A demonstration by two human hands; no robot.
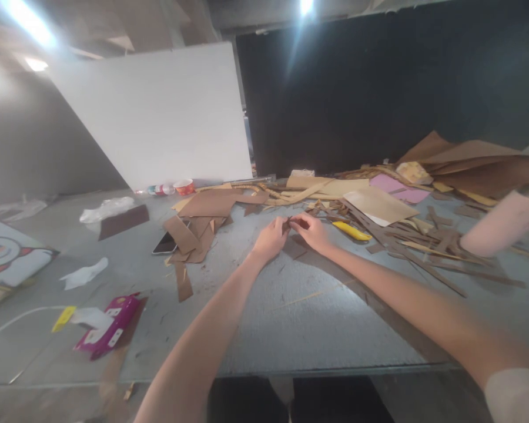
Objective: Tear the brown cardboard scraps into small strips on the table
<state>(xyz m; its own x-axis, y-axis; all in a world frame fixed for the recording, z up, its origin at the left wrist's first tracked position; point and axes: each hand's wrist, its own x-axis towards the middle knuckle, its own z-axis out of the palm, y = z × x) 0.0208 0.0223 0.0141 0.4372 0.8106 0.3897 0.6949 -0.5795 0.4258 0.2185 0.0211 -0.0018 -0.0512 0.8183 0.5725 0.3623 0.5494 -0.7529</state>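
My left hand and my right hand meet over the middle of the table, fingertips nearly touching. Between them is a small dark brown piece, perhaps a scrap of brown sheet; the fingers hide most of it. Both hands are closed in a pinch on it. Just below my right hand, a flat brown scrap lies on the tabletop. A yellow cutter-like tool rests to the right of that hand, beside long brown strips.
Brown sheets partly cover a phone on the left. Nearer stands a magenta tissue pack. A pink bottle is at the right, with a large brown sheet behind. A white board rises at the back.
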